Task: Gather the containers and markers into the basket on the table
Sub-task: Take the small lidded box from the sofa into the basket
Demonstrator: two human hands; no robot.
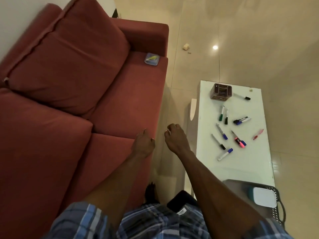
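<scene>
Both our hands, left grip (144, 144) and right grip (176, 138), loosely curled, hold nothing. Clear container (151, 59) sits on the sofa (69, 83) far ahead; markers (222, 131) lie right of the right grip on the worktop (255, 166); basket (278, 204) behind. Reach forward, pinch container's edges.

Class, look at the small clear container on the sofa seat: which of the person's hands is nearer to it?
Left. The left hand is over the sofa seat edge, below the clear container; the right hand hangs over the gap between sofa and table, slightly farther.
</scene>
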